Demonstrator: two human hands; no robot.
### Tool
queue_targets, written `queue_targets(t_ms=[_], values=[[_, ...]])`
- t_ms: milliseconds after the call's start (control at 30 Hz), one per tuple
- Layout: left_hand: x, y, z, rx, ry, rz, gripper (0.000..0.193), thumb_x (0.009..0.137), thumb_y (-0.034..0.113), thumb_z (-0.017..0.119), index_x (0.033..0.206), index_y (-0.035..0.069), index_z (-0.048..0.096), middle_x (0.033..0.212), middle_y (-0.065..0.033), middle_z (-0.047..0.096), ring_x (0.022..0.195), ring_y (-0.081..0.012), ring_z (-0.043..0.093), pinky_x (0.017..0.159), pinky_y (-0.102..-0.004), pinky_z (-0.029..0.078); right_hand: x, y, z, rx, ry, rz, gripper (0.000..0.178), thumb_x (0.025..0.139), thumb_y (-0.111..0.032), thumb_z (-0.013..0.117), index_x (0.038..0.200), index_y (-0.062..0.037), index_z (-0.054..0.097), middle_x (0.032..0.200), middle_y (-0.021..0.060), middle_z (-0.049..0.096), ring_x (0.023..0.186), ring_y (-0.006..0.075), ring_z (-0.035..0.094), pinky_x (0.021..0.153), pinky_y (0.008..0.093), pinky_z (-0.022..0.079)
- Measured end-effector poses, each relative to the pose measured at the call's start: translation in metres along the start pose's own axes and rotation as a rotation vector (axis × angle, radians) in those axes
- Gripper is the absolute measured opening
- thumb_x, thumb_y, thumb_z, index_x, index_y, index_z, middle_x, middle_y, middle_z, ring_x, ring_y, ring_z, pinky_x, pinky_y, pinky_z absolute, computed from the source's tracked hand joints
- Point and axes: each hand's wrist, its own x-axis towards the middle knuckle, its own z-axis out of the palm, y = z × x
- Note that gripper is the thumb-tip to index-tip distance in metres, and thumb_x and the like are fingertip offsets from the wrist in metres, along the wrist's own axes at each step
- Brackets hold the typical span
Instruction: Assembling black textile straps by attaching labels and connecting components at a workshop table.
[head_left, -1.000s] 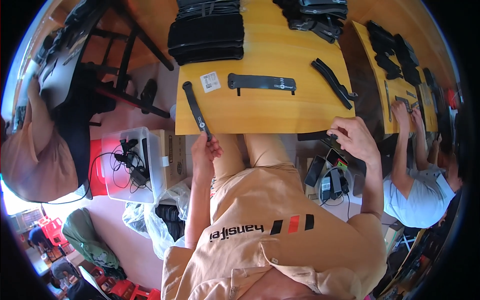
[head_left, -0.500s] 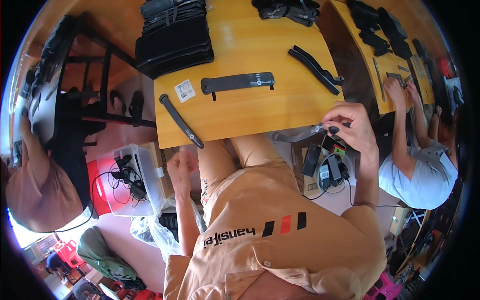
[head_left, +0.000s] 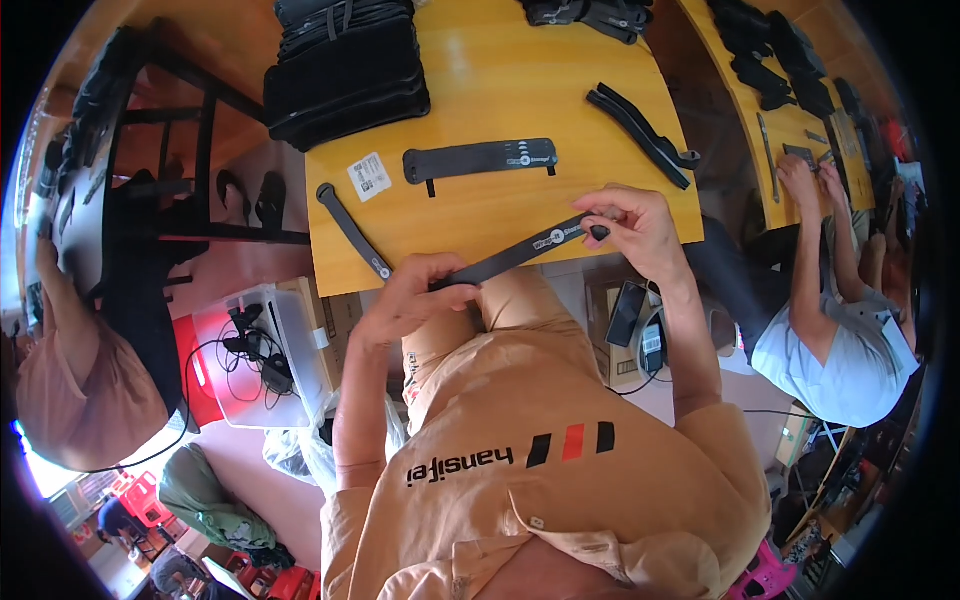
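A black strap point(head_left: 520, 250) with pale print is stretched between my two hands above the table's near edge. My left hand point(head_left: 412, 298) pinches its lower left end. My right hand point(head_left: 632, 232) grips the upper right end, where a dark rounded bit shows at the fingertips. Beyond them a wider black strap point(head_left: 470, 163) with two small tabs lies flat on the table point(head_left: 540, 90). Left of it, a narrow black strap point(head_left: 350, 228) lies slantwise, its near end close to my left hand. Several long black straps point(head_left: 640, 135) lie together at the right.
A tall stack of black pieces point(head_left: 345, 90) stands at the far left, beside a white label sheet point(head_left: 369, 177). More bundled straps point(head_left: 590, 15) lie at the far edge. A clear bin with cables point(head_left: 262, 365) sits below left. Co-workers sit at both sides, one with hands at the right table point(head_left: 770, 160).
My right hand has moved left and over the table with the strap. My left hand has come up from beside my lap and taken hold of its other end.
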Motion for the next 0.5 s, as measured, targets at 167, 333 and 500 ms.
queue_targets(t_ms=[167, 333, 500], values=[[0.002, -0.018, -0.037, 0.186, 0.144, 0.003, 0.017, 0.087, 0.016, 0.058, 0.088, 0.0, 0.062, 0.072, 0.0, 0.058, 0.069, -0.0054, 0.052, 0.061, -0.0203, 0.042, 0.011, 0.034, -0.006, 0.046, 0.026, 0.218, 0.016, 0.081, 0.006, 0.057, 0.097, 0.0052, 0.061, 0.079, 0.0065, 0.063, 0.069, 0.0103, 0.062, 0.063, 0.022, 0.053], [0.031, -0.021, -0.043, 0.071, 0.453, 0.048, 0.019, 0.087, 0.017, 0.057, 0.086, -0.001, 0.062, 0.071, -0.0007, 0.058, 0.067, -0.0069, 0.052, 0.062, -0.021, 0.042, 0.034, 0.057, 0.0, 0.106, 0.176, 0.213, 0.009, 0.082, 0.002, 0.058, 0.09, 0.0031, 0.062, 0.075, 0.0044, 0.063, 0.062, 0.0081, 0.06, 0.055, 0.0182, 0.047], [0.059, -0.03, -0.052, 0.142, 0.678, 0.107, 0.019, 0.084, 0.017, 0.062, 0.084, -0.002, 0.063, 0.068, 0.0007, 0.055, 0.062, -0.006, 0.048, 0.057, -0.0198, 0.039, 0.058, 0.073, 0.011, 0.122, 0.326, 0.18, 0.008, 0.081, 0.0, 0.06, 0.089, 0.0002, 0.062, 0.072, 0.0024, 0.062, 0.057, 0.0055, 0.055, 0.049, 0.0171, 0.042]])
